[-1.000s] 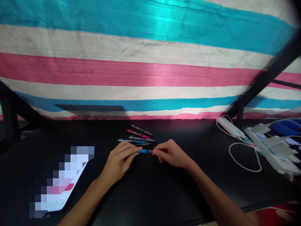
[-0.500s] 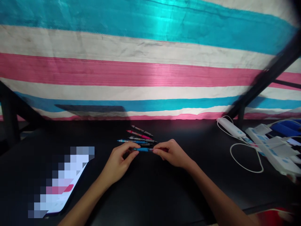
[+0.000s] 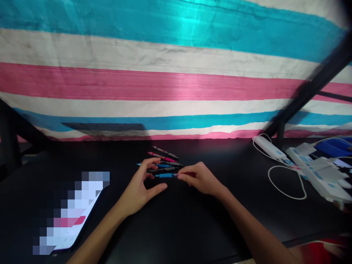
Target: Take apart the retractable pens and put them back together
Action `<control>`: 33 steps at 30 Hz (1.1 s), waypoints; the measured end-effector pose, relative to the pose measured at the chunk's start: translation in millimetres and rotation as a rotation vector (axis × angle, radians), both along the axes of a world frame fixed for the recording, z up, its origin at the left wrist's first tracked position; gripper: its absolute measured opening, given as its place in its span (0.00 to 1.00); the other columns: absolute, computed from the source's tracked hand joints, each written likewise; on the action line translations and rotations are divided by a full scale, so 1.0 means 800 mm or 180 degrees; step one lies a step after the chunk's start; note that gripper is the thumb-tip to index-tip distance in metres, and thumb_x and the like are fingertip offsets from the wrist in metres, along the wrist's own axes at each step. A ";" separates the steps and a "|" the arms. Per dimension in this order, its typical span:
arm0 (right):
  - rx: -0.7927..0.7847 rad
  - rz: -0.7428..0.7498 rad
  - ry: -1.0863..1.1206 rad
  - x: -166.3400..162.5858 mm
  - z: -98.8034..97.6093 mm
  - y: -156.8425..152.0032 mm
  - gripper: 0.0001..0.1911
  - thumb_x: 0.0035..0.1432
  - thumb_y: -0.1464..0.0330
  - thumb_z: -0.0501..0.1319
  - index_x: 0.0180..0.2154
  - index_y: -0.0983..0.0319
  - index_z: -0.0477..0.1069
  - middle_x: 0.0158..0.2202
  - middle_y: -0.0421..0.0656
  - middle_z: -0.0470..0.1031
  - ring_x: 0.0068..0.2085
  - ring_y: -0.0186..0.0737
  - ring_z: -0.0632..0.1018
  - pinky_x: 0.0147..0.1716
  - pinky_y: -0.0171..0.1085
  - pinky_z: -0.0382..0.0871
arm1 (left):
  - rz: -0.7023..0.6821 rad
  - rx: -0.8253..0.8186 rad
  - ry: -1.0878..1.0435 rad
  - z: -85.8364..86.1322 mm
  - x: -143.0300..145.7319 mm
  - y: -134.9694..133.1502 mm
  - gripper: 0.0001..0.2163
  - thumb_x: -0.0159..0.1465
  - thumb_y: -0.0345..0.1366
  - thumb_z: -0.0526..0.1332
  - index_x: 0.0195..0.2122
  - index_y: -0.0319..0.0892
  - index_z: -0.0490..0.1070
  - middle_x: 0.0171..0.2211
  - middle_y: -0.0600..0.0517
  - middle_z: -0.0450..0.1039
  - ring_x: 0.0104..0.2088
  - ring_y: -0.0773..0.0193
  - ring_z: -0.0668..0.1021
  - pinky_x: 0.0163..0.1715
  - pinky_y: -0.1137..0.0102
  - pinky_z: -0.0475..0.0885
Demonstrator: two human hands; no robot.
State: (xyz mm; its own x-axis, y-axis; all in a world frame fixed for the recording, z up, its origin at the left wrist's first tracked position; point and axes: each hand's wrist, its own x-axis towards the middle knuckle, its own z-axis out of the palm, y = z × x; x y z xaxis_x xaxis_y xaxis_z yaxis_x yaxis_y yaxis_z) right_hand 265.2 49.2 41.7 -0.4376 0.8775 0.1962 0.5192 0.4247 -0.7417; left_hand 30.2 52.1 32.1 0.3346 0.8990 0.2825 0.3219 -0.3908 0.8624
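Observation:
A blue pen (image 3: pixel 165 175) lies level just above the black table (image 3: pixel 178 220), pinched at its right end by my right hand (image 3: pixel 198 178). My left hand (image 3: pixel 140 187) sits just left of the pen with fingers and thumb spread apart, holding nothing; its fingertips reach toward a small cluster of pens (image 3: pixel 162 160), red, blue and dark ones, lying on the table just behind.
A striped teal, white and pink cloth (image 3: pixel 170 73) hangs behind the table. A phone with a blurred screen (image 3: pixel 71 212) lies at the front left. At the right are a white charger with cable (image 3: pixel 271 148) and a white power strip (image 3: pixel 316 172). A dark frame bar (image 3: pixel 308 88) slants up right.
My left hand has let go of the blue pen's left end and opened, with the fingers moving up toward the pen cluster. My right hand still holds the pen in much the same place.

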 end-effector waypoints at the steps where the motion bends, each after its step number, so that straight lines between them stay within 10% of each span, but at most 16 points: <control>1: 0.0011 0.0015 0.0002 0.000 0.000 0.000 0.15 0.61 0.60 0.58 0.35 0.63 0.79 0.19 0.37 0.68 0.21 0.30 0.66 0.23 0.30 0.57 | 0.0013 -0.0169 0.0042 0.000 0.000 0.001 0.17 0.61 0.41 0.62 0.51 0.45 0.64 0.44 0.48 0.71 0.43 0.60 0.74 0.37 0.69 0.69; 5: 0.0141 0.0071 -0.0026 -0.002 -0.002 -0.001 0.14 0.61 0.61 0.59 0.35 0.63 0.78 0.19 0.37 0.68 0.21 0.29 0.66 0.23 0.29 0.57 | -0.0127 -0.0445 0.0624 -0.003 -0.001 0.003 0.16 0.68 0.43 0.49 0.31 0.41 0.70 0.21 0.55 0.67 0.24 0.66 0.70 0.28 0.72 0.64; 11: 0.0486 0.0090 -0.0093 -0.003 -0.006 0.000 0.13 0.62 0.61 0.58 0.36 0.62 0.78 0.23 0.37 0.72 0.23 0.30 0.68 0.26 0.29 0.59 | 0.0023 -0.0097 0.0077 -0.003 0.001 0.000 0.14 0.60 0.41 0.62 0.46 0.44 0.67 0.43 0.50 0.71 0.41 0.62 0.73 0.35 0.72 0.67; 20: 0.2018 0.0055 -0.1012 -0.008 -0.014 -0.009 0.14 0.65 0.62 0.54 0.42 0.60 0.75 0.24 0.41 0.73 0.26 0.34 0.71 0.29 0.33 0.59 | -0.0264 -0.0456 0.0636 0.001 -0.006 0.001 0.15 0.67 0.44 0.52 0.32 0.40 0.71 0.21 0.56 0.65 0.22 0.69 0.67 0.22 0.74 0.60; 27: 0.0439 0.0437 -0.0169 -0.010 0.005 -0.010 0.16 0.64 0.61 0.54 0.32 0.62 0.76 0.22 0.37 0.69 0.23 0.30 0.66 0.24 0.30 0.55 | 0.0022 0.1352 0.0809 -0.009 -0.006 -0.004 0.06 0.65 0.32 0.56 0.37 0.40 0.73 0.29 0.51 0.74 0.30 0.64 0.75 0.31 0.72 0.67; 33: -0.0290 0.0315 0.0100 -0.003 0.007 -0.007 0.14 0.59 0.59 0.60 0.33 0.62 0.78 0.20 0.35 0.66 0.22 0.28 0.62 0.22 0.30 0.53 | -0.0088 0.1370 0.0900 -0.008 -0.001 -0.004 0.06 0.66 0.31 0.56 0.38 0.41 0.72 0.32 0.51 0.75 0.34 0.64 0.76 0.37 0.71 0.69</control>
State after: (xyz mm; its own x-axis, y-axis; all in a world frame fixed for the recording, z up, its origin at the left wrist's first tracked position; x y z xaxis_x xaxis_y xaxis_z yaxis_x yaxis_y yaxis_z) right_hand 263.1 43.4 47.5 -0.5177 0.8452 0.1326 0.4541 0.4028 -0.7947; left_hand 29.1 48.9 25.9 0.4734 0.7108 0.5202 0.5036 -0.7029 0.5023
